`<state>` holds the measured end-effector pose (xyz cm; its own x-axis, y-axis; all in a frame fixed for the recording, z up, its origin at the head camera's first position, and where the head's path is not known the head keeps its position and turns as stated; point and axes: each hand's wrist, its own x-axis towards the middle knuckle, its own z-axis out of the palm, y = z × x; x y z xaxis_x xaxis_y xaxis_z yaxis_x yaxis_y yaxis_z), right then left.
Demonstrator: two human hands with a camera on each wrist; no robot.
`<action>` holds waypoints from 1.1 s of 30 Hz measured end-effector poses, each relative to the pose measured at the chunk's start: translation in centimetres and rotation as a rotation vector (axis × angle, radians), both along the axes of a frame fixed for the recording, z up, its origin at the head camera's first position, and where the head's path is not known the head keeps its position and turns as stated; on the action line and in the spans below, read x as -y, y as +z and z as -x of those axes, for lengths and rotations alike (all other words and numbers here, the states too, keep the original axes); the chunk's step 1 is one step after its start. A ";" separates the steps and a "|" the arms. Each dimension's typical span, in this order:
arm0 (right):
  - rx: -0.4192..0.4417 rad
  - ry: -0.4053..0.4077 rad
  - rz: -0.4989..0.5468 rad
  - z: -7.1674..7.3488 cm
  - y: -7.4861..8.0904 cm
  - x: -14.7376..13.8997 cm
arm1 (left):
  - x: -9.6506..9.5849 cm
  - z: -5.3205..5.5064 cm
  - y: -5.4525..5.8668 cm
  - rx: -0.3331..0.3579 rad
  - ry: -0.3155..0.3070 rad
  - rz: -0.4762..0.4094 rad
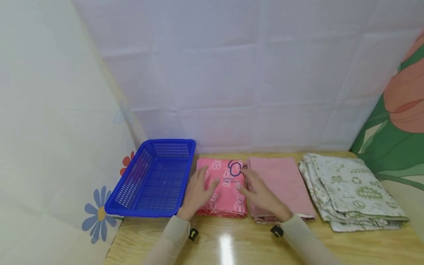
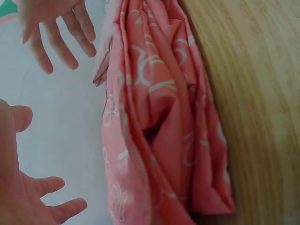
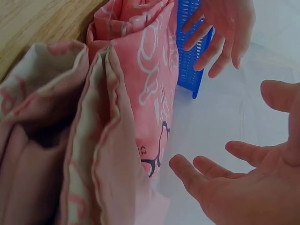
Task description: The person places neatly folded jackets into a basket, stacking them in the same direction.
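Observation:
A folded bright pink cloth [image 1: 225, 191] with white outline prints and a dark logo lies on the wooden table, beneath and between both hands. The left hand [image 1: 198, 191] hovers over its left side, fingers spread and holding nothing. Over its right side is the right hand [image 1: 263, 193], fingers also apart, with nothing held. In both wrist views the fingers stand clear of the fabric. Beside it, partly behind the right hand, lies a folded dusty pink cloth [image 1: 281, 173]. The right wrist view shows the layered edges of the dusty pink cloth [image 3: 117, 178] up close.
A blue plastic basket [image 1: 190, 169] with slotted walls stands at the left, its floor bare. At the far right lies a folded white cloth [image 1: 357, 184] with green prints. White sheeting [image 1: 225, 81] hangs behind the wooden table [image 1: 198, 244].

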<state>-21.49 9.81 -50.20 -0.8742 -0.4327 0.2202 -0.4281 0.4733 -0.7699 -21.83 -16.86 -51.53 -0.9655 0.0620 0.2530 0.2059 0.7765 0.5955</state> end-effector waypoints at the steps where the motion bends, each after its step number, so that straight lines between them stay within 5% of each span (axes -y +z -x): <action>1: -0.008 0.000 0.000 0.1 -0.1 0.2 | 0.1 0.0 -0.2 -0.003 0.003 -0.001; 16: 0.142 -0.122 -0.030 0.6 -2.7 4.2 | -0.4 0.1 -2.5 0.084 0.137 -0.149; 33: 0.184 -0.357 0.061 1.5 -5.3 6.8 | -0.9 0.8 -3.6 0.149 0.266 -0.096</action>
<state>-22.94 2.98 -55.48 -0.9944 -0.0857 0.0622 -0.0978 0.5181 -0.8497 -22.61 -15.99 -55.15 -0.9714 -0.2153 0.1005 -0.0918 0.7302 0.6770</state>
